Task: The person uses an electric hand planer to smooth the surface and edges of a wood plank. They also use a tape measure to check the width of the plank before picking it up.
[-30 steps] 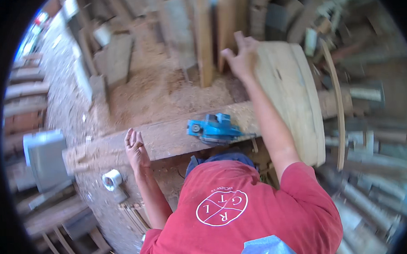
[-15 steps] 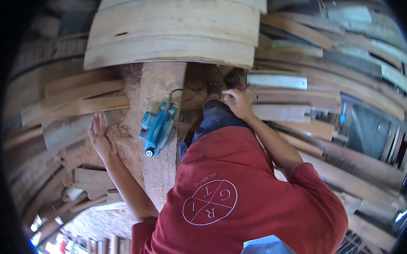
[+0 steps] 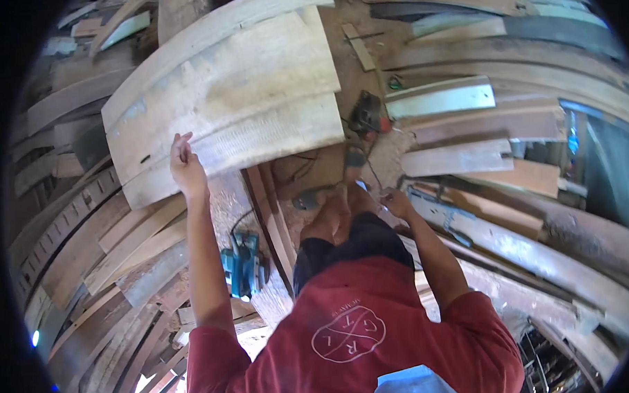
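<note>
My left hand (image 3: 187,172) is held over the near left part of a pale wooden panel (image 3: 255,81) made of wide boards. Its fingers are partly bent and a little apart, with nothing between them; whether it touches the wood I cannot tell. My right hand (image 3: 398,205) is low beside my right leg, its fingers curled together, and anything in them is hidden. Right of my left forearm, a teal electric planer (image 3: 242,268) with a dark cable rests on a light wooden beam (image 3: 228,192).
A red and black power tool (image 3: 370,115) lies on the floor beyond my feet, with cables around it. Stacked boards (image 3: 133,258) line the left side. More planks (image 3: 459,158) are piled on the right, one long board (image 3: 496,238) slanting close by my right hand.
My view has turned, so the panel and planer sit differently in the picture. My left hand has gone from beside the planer to over the panel. My right hand remains near my leg, fingers curled.
</note>
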